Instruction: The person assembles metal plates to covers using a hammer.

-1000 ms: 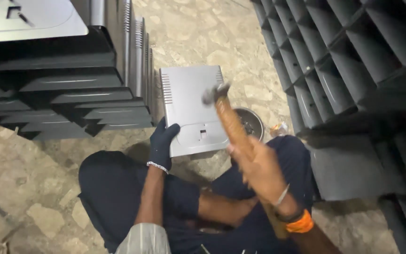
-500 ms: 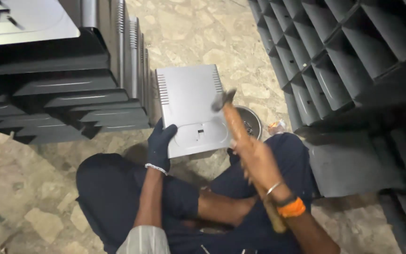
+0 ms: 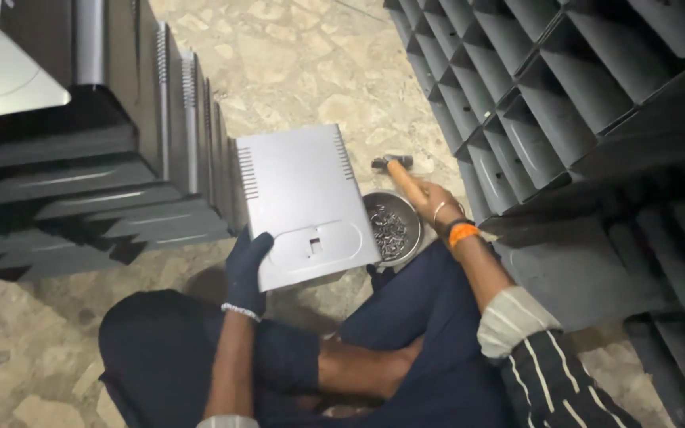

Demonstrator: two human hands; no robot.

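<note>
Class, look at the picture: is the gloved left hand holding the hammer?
No. The left hand grips the grey metal panel; the right hand holds the hammer.

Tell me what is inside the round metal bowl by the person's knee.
The round metal bowl holds a heap of small shiny metal pieces, too small to identify. Its left edge is covered by the grey metal panel; the bottom is hidden under the heap.

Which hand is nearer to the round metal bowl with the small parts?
Right. The right hand, gripping a hammer, is just beside the bowl, at its upper right. The gloved left hand holds the grey panel, which lies between them.
</note>
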